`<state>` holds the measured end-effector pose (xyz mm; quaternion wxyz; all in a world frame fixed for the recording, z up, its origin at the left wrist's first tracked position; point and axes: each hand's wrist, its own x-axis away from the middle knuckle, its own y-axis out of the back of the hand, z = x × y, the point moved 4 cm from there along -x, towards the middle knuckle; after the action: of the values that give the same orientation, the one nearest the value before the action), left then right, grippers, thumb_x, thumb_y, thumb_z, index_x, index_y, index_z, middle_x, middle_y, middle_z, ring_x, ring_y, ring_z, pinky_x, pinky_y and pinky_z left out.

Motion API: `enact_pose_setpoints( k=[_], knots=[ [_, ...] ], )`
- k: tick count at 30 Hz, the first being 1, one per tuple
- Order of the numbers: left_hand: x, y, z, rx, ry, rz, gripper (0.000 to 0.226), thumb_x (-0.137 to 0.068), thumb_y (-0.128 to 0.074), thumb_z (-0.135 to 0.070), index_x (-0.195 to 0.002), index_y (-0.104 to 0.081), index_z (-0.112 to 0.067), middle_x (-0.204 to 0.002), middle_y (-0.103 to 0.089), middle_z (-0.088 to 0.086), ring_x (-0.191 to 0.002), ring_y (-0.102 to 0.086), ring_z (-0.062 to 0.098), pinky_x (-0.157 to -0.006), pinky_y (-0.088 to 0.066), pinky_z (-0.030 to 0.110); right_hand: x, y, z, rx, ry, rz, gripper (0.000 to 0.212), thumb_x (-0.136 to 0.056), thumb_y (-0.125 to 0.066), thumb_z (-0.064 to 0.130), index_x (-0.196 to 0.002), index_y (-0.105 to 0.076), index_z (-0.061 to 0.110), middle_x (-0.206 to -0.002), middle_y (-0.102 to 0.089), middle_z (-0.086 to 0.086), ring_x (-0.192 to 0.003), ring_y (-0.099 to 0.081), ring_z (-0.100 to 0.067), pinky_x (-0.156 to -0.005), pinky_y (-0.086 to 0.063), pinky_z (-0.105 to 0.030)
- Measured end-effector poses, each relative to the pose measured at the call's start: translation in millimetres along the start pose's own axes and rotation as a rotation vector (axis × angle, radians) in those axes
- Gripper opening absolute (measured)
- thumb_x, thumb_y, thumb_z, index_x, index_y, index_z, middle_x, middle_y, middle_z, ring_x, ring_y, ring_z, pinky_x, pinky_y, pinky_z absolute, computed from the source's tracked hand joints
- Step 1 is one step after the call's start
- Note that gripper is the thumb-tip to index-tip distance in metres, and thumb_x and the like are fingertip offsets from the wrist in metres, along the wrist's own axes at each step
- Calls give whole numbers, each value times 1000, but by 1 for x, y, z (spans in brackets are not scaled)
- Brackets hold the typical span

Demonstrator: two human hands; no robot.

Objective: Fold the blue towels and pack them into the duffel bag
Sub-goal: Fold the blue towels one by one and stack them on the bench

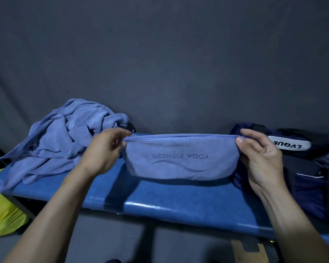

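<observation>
You are holding the folded blue microfibre towel with the embossed "YOGA FITNESS" lettering (179, 158) stretched just above the glossy blue padded bench (179, 202). Your left hand (101, 150) pinches its top corner at 9 o'clock and your right hand (258, 154) pinches the other corner at 3 o'clock.

Both grips are fingertip pinches on a stacked hem. Let either one slacken and I judge the layers will slide apart and the fold will open. The lower edge sags in the middle, so a quick swing toward the dark navy fabric duffel bag with the white label (300, 164), at 3 o'clock on the bench, could drag it over the bag's rim and bunch it.

The crumpled heap of loose blue towels (59, 141) at 9 o'clock hangs over the bench edge and may slip if bumped.

The bag's opening is hard to make out in the dim light, its label is cut off by your right hand, and the number of towels in the heap cannot be told.
</observation>
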<state>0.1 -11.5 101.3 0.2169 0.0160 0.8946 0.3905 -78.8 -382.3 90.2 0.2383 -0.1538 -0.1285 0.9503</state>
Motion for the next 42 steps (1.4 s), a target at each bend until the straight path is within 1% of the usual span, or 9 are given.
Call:
enact_pose_setpoints(
  k=[4,8,13,16,21,25,29,34,42],
  knots=[
    [1,-20,-5,132,90,79,31,-104,-50,-5,-78,-54,-22,-71,-55,-7,-65,-51,4,-68,-42,31,6,-6,9,314,291,-108,22,-100,-61,4,-115,-69,16,-98,-68,8,-87,-59,0,-83,-47,-18],
    [-1,-34,-11,780,352,18,19,-109,-45,-15,-102,-60,-4,-83,-60,1,-76,-56,9,-70,-53,27,12,-12,16,527,431,-174,22,-102,-56,9,-119,-66,19,-101,-63,21,-81,-57,13,-74,-45,-10],
    [-11,-15,-14,348,173,-311,18,-106,-52,-26,-97,-60,-13,-81,-57,-3,-71,-47,10,-69,-40,23,3,-8,8,660,391,-188,21,-98,-61,11,-114,-69,22,-89,-64,4,-69,-57,0,-68,-44,-9],
    [-15,-17,-18,425,158,-221,18,-106,-53,-25,-98,-62,-12,-84,-58,0,-77,-49,11,-75,-41,27,-4,-3,-12,593,181,-163,18,-97,-65,11,-110,-69,22,-84,-70,-4,-68,-57,-12,-74,-48,-26],
    [-15,-25,-23,576,187,-107,21,-107,-52,-28,-99,-62,-11,-86,-57,4,-83,-50,15,-80,-42,36,8,-5,-56,85,-753,71,24,-98,-65,26,-107,-74,5,-108,-76,-16,-91,-74,-25,-81,-61,-37],
    [-14,-22,-21,569,188,-151,17,-105,-55,-29,-95,-65,-20,-83,-58,-2,-78,-50,8,-76,-42,27,16,-8,-74,-6,-870,94,20,-94,-67,23,-104,-76,8,-99,-78,-11,-77,-76,-20,-67,-64,-35],
    [-14,-19,-12,467,200,-188,23,-103,-60,-31,-87,-66,-16,-69,-56,-14,-65,-47,4,-66,-40,24,8,-9,-82,59,-645,3,22,-100,-63,24,-96,-72,5,-87,-77,-8,-69,-71,-20,-55,-57,-30],
    [-12,-13,2,152,243,-308,39,-105,-53,-33,-75,-52,-8,-59,-48,-6,-64,-45,21,-63,-33,37,8,-10,-35,716,193,-84,33,-106,-50,32,-82,-48,10,-56,-36,3,-51,-30,-10,-50,-26,-28],
    [-9,-19,0,116,247,-346,26,-108,-44,-36,-89,-49,-19,-64,-53,1,-68,-49,24,-63,-25,37,7,-11,-20,780,300,-112,35,-107,-47,36,-79,-45,15,-56,-37,-3,-51,-32,-14,-50,-27,-29]
  ],
)
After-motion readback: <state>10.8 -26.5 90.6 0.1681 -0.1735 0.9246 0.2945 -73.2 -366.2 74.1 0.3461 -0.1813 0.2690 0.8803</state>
